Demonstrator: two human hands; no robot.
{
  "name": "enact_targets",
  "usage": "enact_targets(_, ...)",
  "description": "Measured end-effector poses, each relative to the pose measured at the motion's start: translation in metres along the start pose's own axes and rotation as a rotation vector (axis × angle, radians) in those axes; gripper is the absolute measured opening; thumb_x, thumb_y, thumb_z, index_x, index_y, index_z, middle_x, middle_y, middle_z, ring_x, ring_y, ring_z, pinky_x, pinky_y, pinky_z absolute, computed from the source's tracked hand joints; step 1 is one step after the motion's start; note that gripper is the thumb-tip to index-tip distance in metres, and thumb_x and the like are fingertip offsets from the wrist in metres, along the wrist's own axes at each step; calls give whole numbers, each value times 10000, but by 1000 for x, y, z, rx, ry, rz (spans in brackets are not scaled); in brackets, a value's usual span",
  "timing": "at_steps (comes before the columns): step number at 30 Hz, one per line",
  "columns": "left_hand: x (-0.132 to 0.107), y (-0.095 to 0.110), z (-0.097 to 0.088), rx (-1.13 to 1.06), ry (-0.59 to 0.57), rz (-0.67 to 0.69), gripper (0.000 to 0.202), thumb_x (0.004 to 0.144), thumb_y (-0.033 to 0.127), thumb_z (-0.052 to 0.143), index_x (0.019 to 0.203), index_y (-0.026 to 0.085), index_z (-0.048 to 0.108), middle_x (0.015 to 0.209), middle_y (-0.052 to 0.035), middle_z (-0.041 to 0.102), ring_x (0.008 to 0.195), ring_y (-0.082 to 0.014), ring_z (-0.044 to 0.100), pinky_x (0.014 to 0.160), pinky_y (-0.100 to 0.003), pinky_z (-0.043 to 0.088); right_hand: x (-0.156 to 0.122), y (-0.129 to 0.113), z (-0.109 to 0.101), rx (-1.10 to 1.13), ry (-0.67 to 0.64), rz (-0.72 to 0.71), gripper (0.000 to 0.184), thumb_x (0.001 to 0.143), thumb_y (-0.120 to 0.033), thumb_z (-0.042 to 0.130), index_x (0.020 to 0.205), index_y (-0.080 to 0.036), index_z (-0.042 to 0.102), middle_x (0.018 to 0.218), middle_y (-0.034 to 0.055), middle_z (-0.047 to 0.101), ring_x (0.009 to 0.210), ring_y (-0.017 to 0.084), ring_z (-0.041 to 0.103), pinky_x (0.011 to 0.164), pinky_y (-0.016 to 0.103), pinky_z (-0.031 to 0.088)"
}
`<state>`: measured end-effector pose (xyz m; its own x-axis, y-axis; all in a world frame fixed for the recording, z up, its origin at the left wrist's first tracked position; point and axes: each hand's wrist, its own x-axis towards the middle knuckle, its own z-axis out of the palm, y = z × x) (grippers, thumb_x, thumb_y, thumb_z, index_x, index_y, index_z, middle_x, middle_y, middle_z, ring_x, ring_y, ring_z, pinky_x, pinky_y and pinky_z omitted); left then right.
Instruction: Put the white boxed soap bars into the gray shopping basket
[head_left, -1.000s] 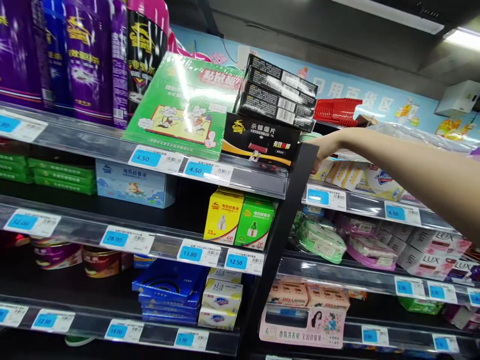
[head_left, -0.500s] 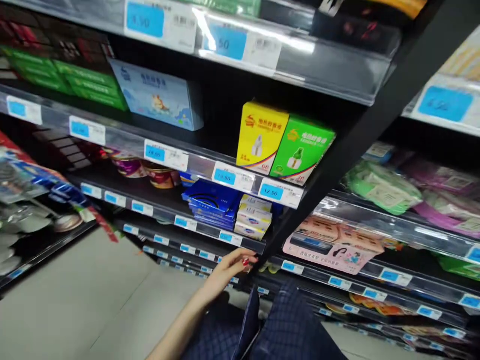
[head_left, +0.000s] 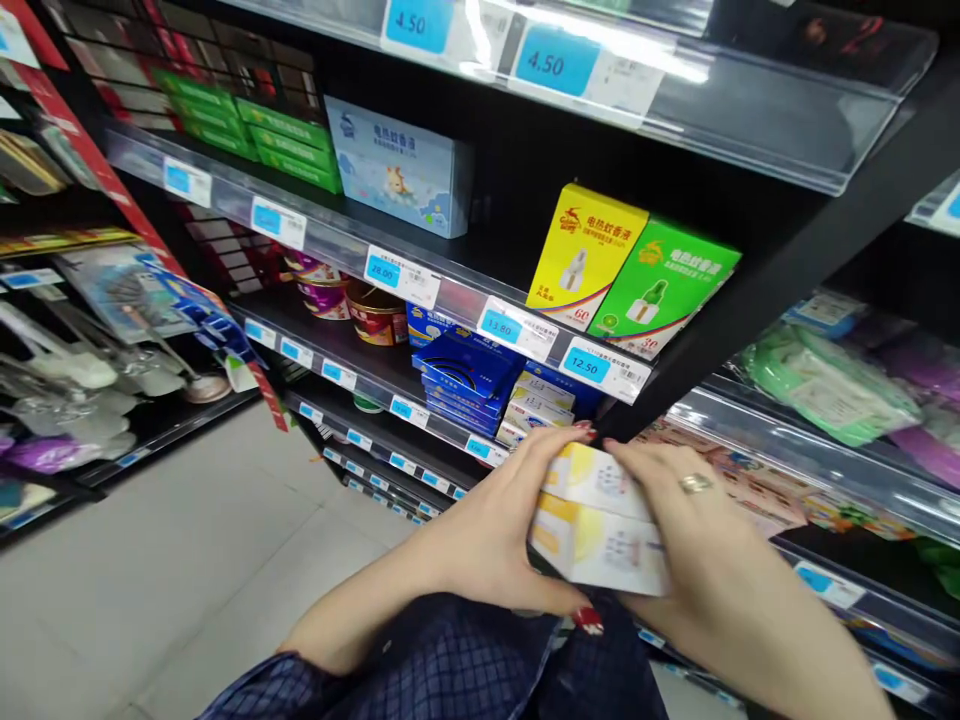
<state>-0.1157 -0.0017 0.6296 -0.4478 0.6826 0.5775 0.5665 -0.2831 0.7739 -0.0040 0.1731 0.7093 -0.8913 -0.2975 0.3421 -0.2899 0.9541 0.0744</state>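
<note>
A small stack of white and yellow boxes [head_left: 604, 525] is gripped between my two hands, low in front of the shelf. My left hand [head_left: 495, 520] wraps the stack's left side, its red-nailed thumb along the near edge. My right hand [head_left: 697, 540], with a ring on one finger, presses the right side; part of its fingers is hidden. The print on the boxes is blurred. Just behind my left hand, similar white and yellow boxes [head_left: 534, 405] are stacked on the shelf beside flat blue boxes [head_left: 465, 375].
On the shelf above stand a yellow box [head_left: 585, 260], a green box [head_left: 660, 290] and a light blue box [head_left: 397, 170]. Round tins [head_left: 379, 318] sit left of the blue boxes. A dark post [head_left: 750, 270] rises at the right. Utensils [head_left: 82, 370] hang on the left rack.
My right hand has come into view. My left hand, empty and near the shelf edge before, now holds the white and yellow boxes together with it. The view has shifted left.
</note>
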Motion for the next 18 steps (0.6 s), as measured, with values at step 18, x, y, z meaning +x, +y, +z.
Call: enact_targets(18,76,-128,-62,126,169,-288,885,574,513,822,1297,121,493,1326,-184,516,1344,-378,366,1159,-491,170,-33,22,26,150,252,208,467,912,-295,554,1361,-282,427,1278,78,538,1195,228,523,937,408,502)
